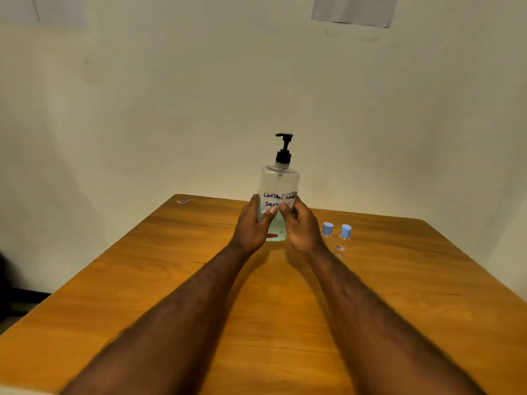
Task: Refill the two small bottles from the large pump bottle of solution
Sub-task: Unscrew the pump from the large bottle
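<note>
Gripping left hand (pixel 251 225), right hand (pixel 302 227); pump bottle (pixel 278 181), greenish solution (pixel 278 232) low.

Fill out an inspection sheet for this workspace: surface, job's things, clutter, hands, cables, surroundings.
Surface: wooden table, grain visible, no spills seen.
Job's things: pump bottle upright at the far middle, black pump on, handwritten label partly covered, a little greenish liquid at the bottom. Left small bottle and right small bottle stand side by side to its right, blue caps on.
Clutter: small scrap at the far left corner, too small to identify.
Hands: left hand and right hand both grip the pump bottle's lower body.
Cables: nothing seen.
Surroundings: plain wall behind the table; paper sheet stuck on it, text unreadable.
</note>
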